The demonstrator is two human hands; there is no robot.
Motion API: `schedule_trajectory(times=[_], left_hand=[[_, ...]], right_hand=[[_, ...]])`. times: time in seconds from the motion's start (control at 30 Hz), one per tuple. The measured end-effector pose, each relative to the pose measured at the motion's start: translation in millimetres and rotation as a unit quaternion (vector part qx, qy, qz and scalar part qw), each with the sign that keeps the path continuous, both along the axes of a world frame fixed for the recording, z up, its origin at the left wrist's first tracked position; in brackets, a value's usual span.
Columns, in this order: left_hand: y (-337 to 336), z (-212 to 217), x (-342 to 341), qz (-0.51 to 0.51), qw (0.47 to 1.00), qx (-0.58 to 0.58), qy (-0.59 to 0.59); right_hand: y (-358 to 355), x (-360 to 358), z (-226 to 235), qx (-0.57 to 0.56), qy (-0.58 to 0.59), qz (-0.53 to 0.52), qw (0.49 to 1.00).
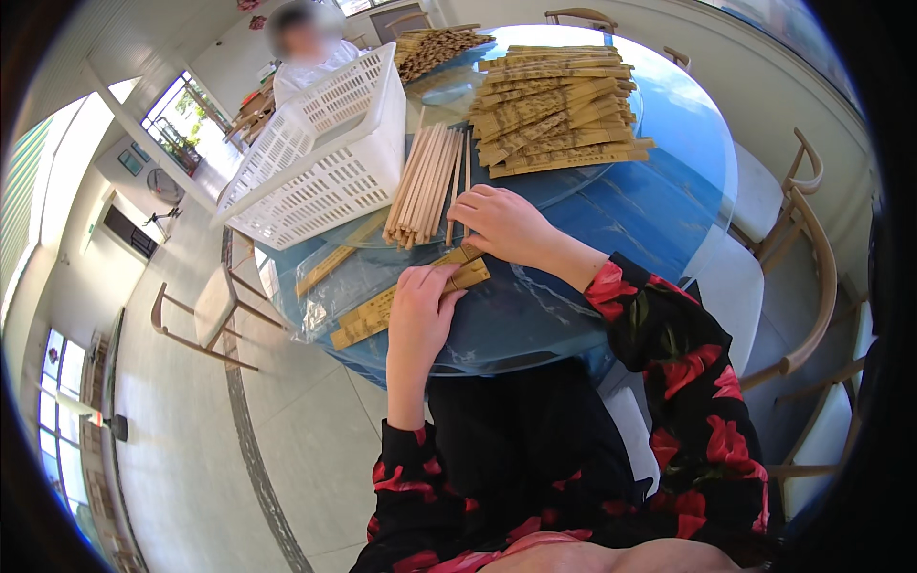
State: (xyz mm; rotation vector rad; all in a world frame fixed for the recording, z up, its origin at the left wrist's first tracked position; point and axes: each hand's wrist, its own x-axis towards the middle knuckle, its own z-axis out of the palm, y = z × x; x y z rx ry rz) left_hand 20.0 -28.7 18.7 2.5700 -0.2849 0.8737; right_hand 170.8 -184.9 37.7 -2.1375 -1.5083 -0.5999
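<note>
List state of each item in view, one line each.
left hand: palm down, pressing a paper chopstick sleeve flat on the table.
right hand: fingers curled at the sleeve's far end.
bare chopsticks: loose bundle, lying flat.
filled sleeves: stacked in a pile.
white basket: tilted; contents not visible.
glass turntable: flat on the blue table.

My left hand (417, 315) covers the near end of the paper chopstick sleeves (377, 310), so I cannot tell how many it presses. Beyond the white plastic basket (325, 153), a person's face is blurred. The far chopstick pile (439, 46) behind that basket is too small to count.
</note>
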Motion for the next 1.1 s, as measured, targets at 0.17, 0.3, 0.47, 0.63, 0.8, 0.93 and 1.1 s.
schedule_trajectory(times=[0.17, 0.3, 0.47, 0.63, 0.8, 0.93, 1.1], left_hand=[[-1, 1, 0, 0.006, 1.000, -0.003, -0.006], [-3, 4, -2, 0.032, 0.999, -0.015, -0.015], [-2, 4, -4, 0.051, 0.998, -0.023, -0.016], [-3, 4, -2, 0.044, 0.999, -0.015, -0.015], [-2, 5, -3, 0.050, 0.999, -0.006, -0.022], [-1, 5, -5, 0.064, 0.997, -0.010, -0.029], [-3, 7, -5, 0.069, 0.997, -0.015, -0.030]], right_hand=[[1, 4, 5, 0.119, -0.047, 0.020, 0.992], [-17, 9, 32, 0.309, -0.053, 0.009, 0.949], [-37, 29, 38, 0.554, 0.183, 0.041, 0.811], [-65, 53, 41, 0.683, 0.378, 0.028, 0.625], [-75, 67, 25, 0.669, 0.574, 0.044, 0.470], [-68, 65, 19, 0.655, 0.599, 0.054, 0.458], [-70, 65, 20, 0.651, 0.585, 0.064, 0.480]])
